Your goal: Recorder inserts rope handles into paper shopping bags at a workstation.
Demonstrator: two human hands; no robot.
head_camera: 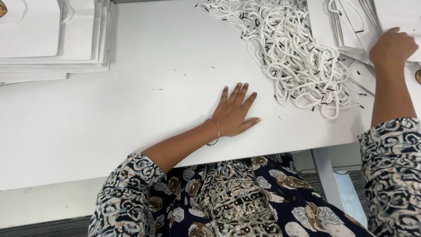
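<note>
My left hand [234, 112] lies flat, palm down, on the white table [131, 114] with fingers spread and a thin bangle at the wrist; it holds nothing. My right hand [391, 46] reaches to the far right and grips the edge of a white paper bag on a stack of flat bags [351, 26]. A heap of white cord handles with black tips [289, 48] lies between the two hands, just right of my left hand.
Another stack of flat white paper bags [52, 39] sits at the far left. Small black scraps dot the tabletop near the middle. The table's front edge runs above my patterned lap, with a white table leg [326, 175] at the right.
</note>
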